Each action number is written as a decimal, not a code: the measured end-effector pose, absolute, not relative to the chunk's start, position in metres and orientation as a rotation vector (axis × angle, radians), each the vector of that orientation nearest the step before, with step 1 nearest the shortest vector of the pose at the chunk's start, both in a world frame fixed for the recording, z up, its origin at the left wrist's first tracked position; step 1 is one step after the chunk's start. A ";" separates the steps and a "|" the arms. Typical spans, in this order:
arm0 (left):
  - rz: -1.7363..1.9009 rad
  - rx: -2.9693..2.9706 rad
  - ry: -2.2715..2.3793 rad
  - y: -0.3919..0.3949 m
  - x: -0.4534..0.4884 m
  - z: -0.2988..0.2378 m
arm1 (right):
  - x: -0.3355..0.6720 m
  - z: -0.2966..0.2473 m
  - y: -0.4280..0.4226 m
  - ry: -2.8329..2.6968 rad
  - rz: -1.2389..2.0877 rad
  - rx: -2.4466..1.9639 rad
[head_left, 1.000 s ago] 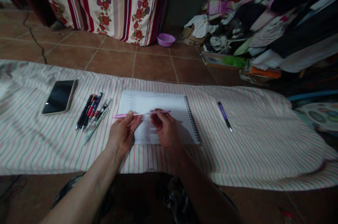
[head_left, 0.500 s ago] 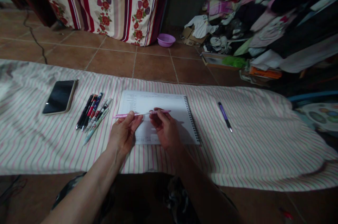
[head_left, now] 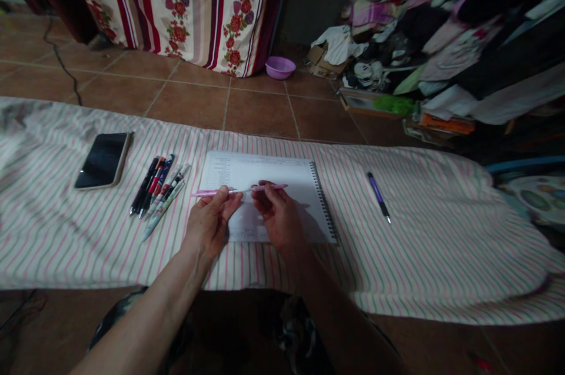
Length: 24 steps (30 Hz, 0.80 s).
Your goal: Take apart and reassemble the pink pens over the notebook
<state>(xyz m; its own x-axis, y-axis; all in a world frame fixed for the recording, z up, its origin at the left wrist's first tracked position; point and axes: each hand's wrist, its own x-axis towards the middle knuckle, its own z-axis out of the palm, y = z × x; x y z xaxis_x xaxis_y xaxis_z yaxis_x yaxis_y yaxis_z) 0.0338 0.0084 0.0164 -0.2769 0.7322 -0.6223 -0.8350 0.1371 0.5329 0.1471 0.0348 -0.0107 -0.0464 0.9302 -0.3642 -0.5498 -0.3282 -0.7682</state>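
Over an open spiral notebook (head_left: 282, 166), my two hands hold the parts of a pink pen. My left hand (head_left: 210, 221) pinches the long pink pen barrel (head_left: 203, 193) between thumb and fingers. My right hand (head_left: 279, 216) pinches the shorter pink pen section (head_left: 277, 186). A thin, pale piece (head_left: 245, 190), perhaps the refill, shows in the gap between the two sets of fingertips. Where exactly it joins either part is hard to make out. Fingers hide some of both parts.
Left of the notebook several pens (head_left: 159, 189) lie bunched, beyond them a phone (head_left: 103, 160). To the right lies a purple-and-black pen (head_left: 378, 197). All rest on a striped cloth (head_left: 432, 234). A purple basin (head_left: 280, 67) and piled clothes (head_left: 397, 27) are on the floor beyond.
The view has shifted slightly, so everything sits a little further right. Both hands keep their grip on the pen parts, with hardly any change between them.
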 end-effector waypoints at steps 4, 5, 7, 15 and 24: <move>1.505 -0.109 1.041 0.008 0.036 0.014 | 0.144 -0.012 0.032 -0.599 1.637 -1.033; 1.497 -0.101 1.039 0.007 0.037 0.013 | 0.143 -0.012 0.032 -0.611 1.646 -1.028; 1.480 -0.070 1.033 0.006 0.038 0.011 | 0.142 -0.012 0.031 -0.627 1.660 -1.025; 1.463 0.018 1.002 0.005 0.041 0.006 | 0.143 -0.012 0.030 -0.714 1.672 -1.022; 1.437 -0.009 0.949 0.007 0.041 0.005 | 0.140 -0.014 0.030 -0.914 1.555 -1.103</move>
